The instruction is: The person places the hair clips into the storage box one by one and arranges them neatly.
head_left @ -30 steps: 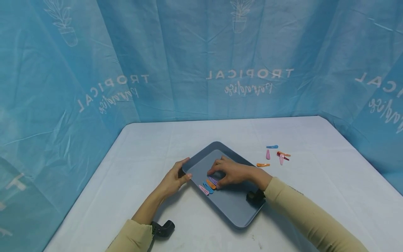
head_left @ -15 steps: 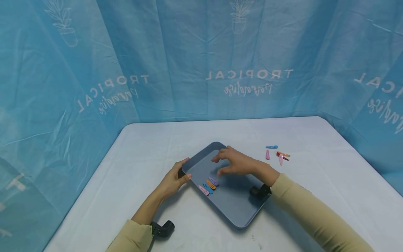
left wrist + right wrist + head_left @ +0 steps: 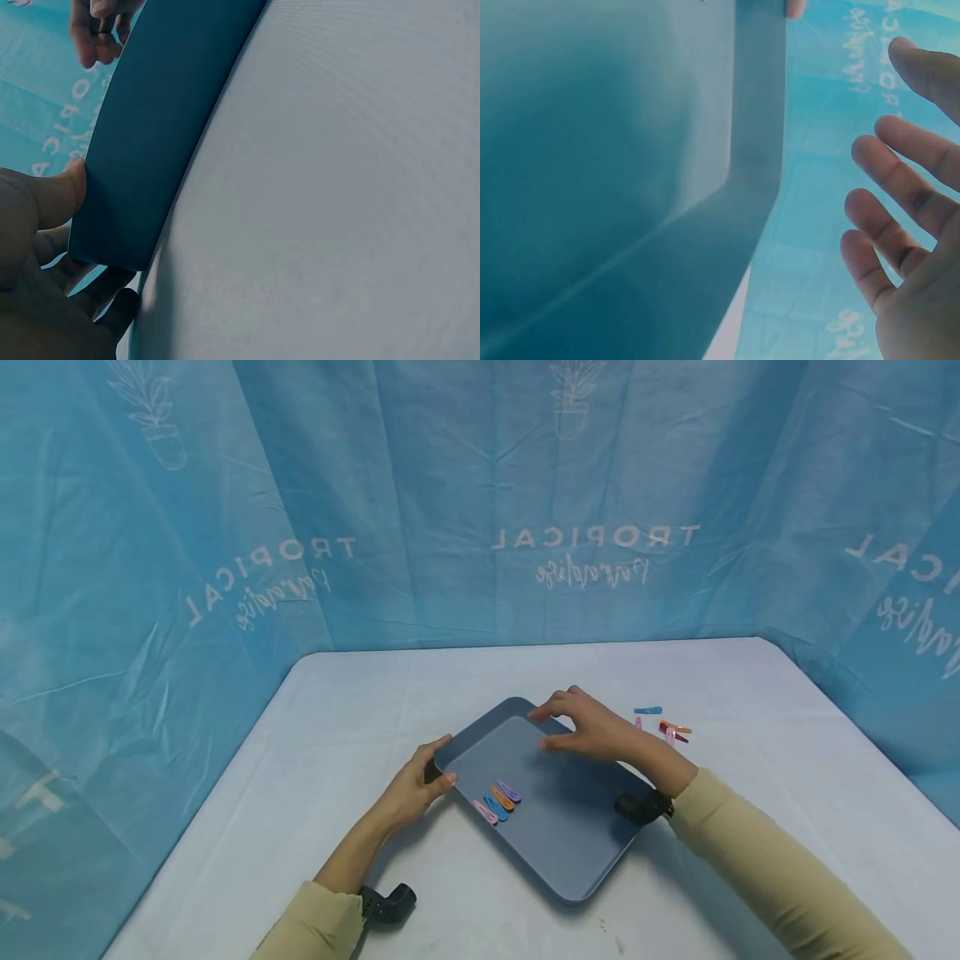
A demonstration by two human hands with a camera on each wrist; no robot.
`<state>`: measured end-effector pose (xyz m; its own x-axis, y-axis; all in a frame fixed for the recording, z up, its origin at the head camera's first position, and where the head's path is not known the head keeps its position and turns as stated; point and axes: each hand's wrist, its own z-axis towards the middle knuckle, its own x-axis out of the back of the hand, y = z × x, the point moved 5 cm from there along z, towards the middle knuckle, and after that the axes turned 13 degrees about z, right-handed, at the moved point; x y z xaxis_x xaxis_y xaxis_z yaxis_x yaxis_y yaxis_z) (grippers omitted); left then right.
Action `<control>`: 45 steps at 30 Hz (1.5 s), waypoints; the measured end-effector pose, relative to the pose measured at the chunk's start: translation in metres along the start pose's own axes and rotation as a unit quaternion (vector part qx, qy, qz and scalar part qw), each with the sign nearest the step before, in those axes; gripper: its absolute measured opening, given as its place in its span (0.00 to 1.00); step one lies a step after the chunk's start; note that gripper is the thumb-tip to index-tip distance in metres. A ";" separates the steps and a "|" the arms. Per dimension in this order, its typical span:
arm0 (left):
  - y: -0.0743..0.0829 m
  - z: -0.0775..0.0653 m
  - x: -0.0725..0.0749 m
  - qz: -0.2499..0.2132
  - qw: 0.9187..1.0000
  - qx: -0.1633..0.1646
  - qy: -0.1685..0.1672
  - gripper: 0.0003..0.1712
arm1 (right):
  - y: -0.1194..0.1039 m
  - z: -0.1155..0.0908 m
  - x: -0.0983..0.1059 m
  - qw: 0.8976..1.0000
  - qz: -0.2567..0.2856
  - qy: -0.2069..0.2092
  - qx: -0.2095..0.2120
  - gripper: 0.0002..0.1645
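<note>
A grey-blue rectangular tray (image 3: 558,827) lies turned at an angle on the white table. My left hand (image 3: 412,789) grips its left corner, thumb on the rim and fingers at the outer side, as the left wrist view also shows. Inside the tray, side by side near the front left edge, lie a pink hair clip (image 3: 484,812), a blue hair clip (image 3: 496,807), an orange hair clip (image 3: 502,799) and a purple hair clip (image 3: 509,791). Over the tray's far right side hovers my right hand (image 3: 592,727), fingers spread and holding nothing; the right wrist view (image 3: 926,214) confirms this.
Beyond the right hand, loose on the table, are a blue clip (image 3: 648,710), a pink clip (image 3: 638,723), an orange clip (image 3: 678,727), a red clip (image 3: 681,737) and another pink clip (image 3: 671,737). A blue printed curtain (image 3: 442,568) surrounds the table.
My right hand has let go of the purple clip, lifted from the tray floor and moved right and away. Its arm now hides the orange clip by the tray. The left hand has stayed put.
</note>
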<state>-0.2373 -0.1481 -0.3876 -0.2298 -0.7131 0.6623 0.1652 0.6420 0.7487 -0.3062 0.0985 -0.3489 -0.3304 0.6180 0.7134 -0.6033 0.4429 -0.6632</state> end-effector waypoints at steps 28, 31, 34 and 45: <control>-0.041 0.020 -0.012 0.004 1.000 -0.011 0.005 0.38 | 0.043 -0.037 0.054 0.993 -0.037 0.112 -0.027 0.25; -0.039 0.020 -0.012 0.005 1.000 -0.012 0.006 0.38 | 0.052 -0.042 0.058 0.991 -0.037 0.118 -0.051 0.25; -0.038 0.020 -0.012 0.008 1.000 -0.012 0.007 0.38 | 0.062 -0.046 0.061 0.989 -0.035 0.124 -0.075 0.26; -0.038 0.022 -0.014 0.009 1.000 -0.003 0.011 0.37 | 0.092 -0.059 0.067 0.981 -0.052 0.132 -0.134 0.29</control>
<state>-0.2611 -0.1566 -0.4258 -0.2048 -0.7084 0.6754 0.1753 0.6524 0.7374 -0.3406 0.2189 -0.3753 -0.0556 0.6912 0.7205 -0.4007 0.6455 -0.6502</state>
